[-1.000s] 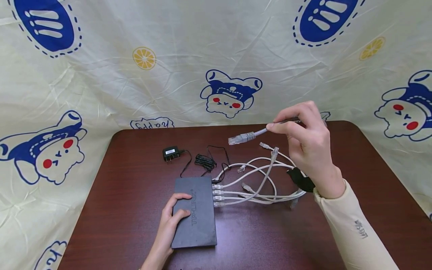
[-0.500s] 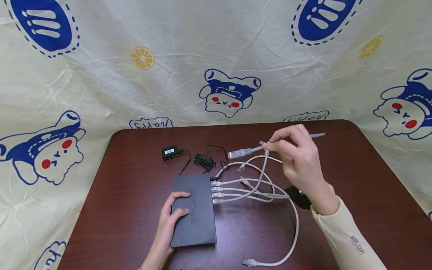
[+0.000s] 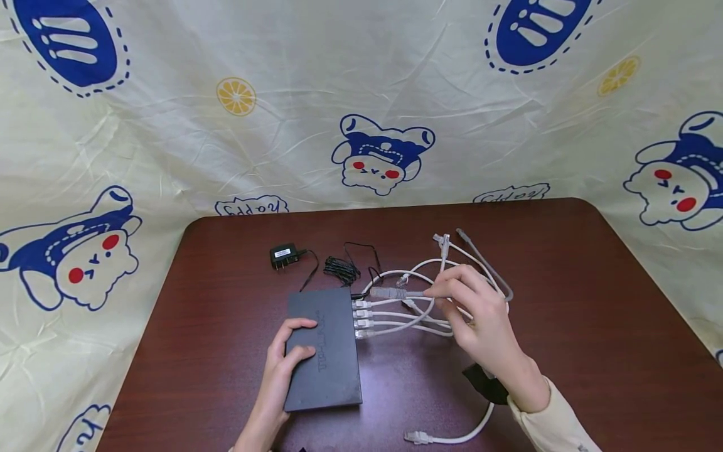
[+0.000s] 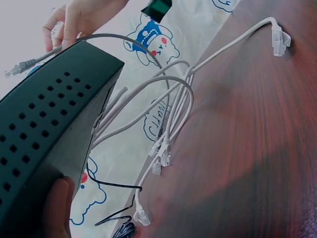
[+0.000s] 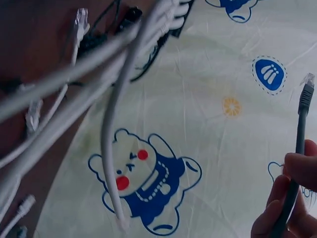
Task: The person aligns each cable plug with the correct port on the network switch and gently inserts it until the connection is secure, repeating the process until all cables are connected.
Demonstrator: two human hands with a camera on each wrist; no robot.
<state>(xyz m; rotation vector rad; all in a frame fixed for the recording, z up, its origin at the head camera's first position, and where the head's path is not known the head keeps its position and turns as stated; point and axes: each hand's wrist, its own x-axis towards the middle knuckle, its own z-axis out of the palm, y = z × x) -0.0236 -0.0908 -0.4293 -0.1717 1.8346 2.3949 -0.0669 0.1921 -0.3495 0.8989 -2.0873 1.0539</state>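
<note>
A dark TP-Link network switch (image 3: 324,383) is tilted up off the table, gripped along its left side by my left hand (image 3: 277,370). Several white network cables (image 3: 395,315) are plugged into its right-hand side. My right hand (image 3: 477,311) pinches a grey network cable (image 5: 301,126) just behind its clear plug. In the head view that grey plug (image 3: 388,293) hovers right of the switch's upper corner, over the white cables. The right wrist view shows thumb and fingers around the cable, the plug pointing away from them.
At the back lie a black power adapter (image 3: 284,255) and its coiled black cord (image 3: 341,270). Loose cable ends are spread about, one white plug (image 3: 418,437) near the front. A patterned cloth (image 3: 271,157) hangs behind the brown table (image 3: 209,351).
My right hand has come down and nearer with the grey cable, bringing its plug close to the switch's right side. A white cable end has swung to the front. The left hand stays put.
</note>
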